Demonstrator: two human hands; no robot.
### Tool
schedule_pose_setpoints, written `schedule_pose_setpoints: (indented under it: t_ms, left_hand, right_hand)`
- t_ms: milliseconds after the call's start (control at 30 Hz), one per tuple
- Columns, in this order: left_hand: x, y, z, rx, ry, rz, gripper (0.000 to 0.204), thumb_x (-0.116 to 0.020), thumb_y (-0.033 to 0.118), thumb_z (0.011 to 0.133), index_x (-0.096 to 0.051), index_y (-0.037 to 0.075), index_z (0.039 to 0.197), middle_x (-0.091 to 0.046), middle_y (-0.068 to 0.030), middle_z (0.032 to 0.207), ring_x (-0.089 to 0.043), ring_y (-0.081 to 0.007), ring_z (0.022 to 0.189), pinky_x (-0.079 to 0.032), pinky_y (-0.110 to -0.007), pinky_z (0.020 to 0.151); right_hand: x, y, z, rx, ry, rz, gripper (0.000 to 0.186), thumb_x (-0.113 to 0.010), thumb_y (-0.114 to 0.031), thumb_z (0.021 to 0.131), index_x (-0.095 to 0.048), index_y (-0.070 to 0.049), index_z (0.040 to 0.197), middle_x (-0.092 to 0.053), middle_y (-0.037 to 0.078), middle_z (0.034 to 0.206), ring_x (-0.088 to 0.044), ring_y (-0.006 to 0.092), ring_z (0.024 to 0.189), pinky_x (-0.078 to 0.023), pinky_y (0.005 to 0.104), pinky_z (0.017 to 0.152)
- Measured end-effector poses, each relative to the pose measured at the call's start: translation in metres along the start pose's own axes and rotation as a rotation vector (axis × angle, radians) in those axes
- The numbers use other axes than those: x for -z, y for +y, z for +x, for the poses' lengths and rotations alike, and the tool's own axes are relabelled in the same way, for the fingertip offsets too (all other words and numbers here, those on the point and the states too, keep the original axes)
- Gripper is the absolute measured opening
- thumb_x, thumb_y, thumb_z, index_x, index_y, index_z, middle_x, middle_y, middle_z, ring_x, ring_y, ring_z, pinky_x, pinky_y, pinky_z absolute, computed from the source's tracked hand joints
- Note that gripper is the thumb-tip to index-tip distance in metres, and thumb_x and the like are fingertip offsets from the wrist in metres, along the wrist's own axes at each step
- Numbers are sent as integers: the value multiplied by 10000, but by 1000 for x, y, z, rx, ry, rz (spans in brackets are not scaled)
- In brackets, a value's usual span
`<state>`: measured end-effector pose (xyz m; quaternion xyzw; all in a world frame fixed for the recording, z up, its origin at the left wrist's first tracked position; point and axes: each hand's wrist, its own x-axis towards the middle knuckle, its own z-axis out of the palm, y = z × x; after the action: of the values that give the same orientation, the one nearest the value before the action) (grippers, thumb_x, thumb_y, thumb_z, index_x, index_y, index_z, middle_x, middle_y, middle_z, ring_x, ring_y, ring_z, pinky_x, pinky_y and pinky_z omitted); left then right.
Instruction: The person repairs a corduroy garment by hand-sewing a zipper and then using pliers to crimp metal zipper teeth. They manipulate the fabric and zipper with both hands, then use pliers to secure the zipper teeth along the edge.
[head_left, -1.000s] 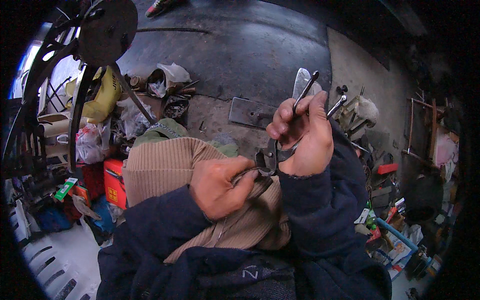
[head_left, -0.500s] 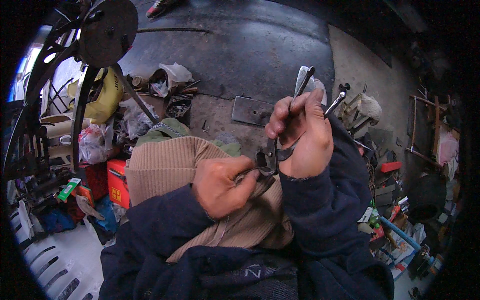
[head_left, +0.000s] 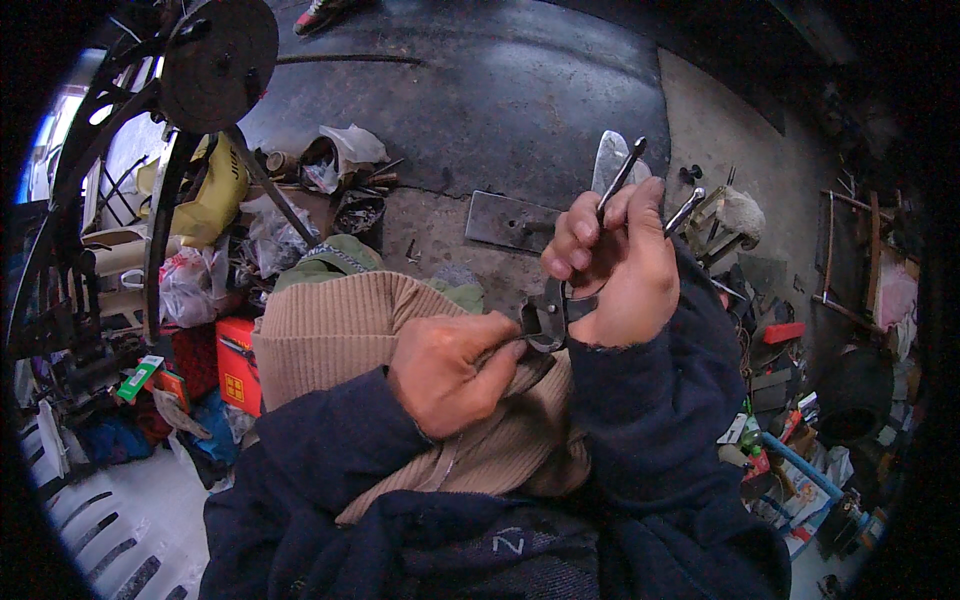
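Observation:
My right hand (head_left: 625, 265) is closed around metal pliers, their two handles (head_left: 622, 180) pointing upward and their dark, looped head (head_left: 545, 320) lying low, beside my left fingertips. My left hand (head_left: 450, 370) is closed in a pinch on a thin dark strip, perhaps a zipper, at the edge of a beige ribbed knit fabric (head_left: 340, 330) spread over my lap. The strip is partly hidden by the fingers, and I cannot tell whether the pliers grip it. Green cloth (head_left: 350, 252) shows behind the knit fabric.
A black machine with a disc (head_left: 215, 65) stands at upper left, near bags (head_left: 190, 285) and a red box (head_left: 238, 365). A metal plate (head_left: 500, 215) lies on the floor ahead. Mixed clutter (head_left: 790, 470) lines the right side. A shoe (head_left: 320, 15) appears at the top.
My right hand and the pliers have shifted a little to the right. My left hand has edged slightly rightward, still pinching the strip.

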<state>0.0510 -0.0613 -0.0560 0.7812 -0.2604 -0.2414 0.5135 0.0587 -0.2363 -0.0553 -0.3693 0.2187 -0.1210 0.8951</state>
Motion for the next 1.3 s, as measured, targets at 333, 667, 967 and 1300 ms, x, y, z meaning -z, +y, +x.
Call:
schedule_pose_setpoints:
  t_ms: [333, 667, 967, 1300]
  left_hand:
    - [3, -9, -9, 58, 19, -76, 155, -612, 101, 890, -678, 6, 993, -674, -210, 838, -689, -327, 769, -530, -362, 670]
    - [7, -4, -4, 249, 0, -369, 211, -561, 115, 953, -672, -26, 1063, -702, -81, 883, -619, -98, 850, -492, -263, 768]
    - [8, -4, -4, 244, 34, -338, 183, -554, 101, 944, -648, -24, 1039, -676, -92, 861, -612, -114, 834, -487, -273, 762]
    - [7, -5, -2, 295, 60, -436, 158, -570, 108, 938, -561, 9, 1060, -616, -40, 889, -568, -73, 780, -448, -240, 712]
  right_hand:
    - [18, -84, 26, 155, 37, 194, 434, -455, -495, 1006, -483, -113, 800, -464, 33, 704, -413, 155, 610, -368, 333, 557]
    - [25, -51, 7, -10, -198, -736, 289, -570, -311, 984, -657, -36, 965, -652, 29, 812, -573, 109, 695, -429, 242, 622]
    - [25, -32, -12, -309, -571, -1016, 195, -727, -70, 848, -684, 29, 1010, -691, 58, 883, -629, 100, 830, -494, 252, 759]
    - [23, -27, -14, -399, -491, -1071, 132, -701, -120, 845, -671, 4, 878, -608, -11, 717, -537, 51, 670, -418, 219, 615]
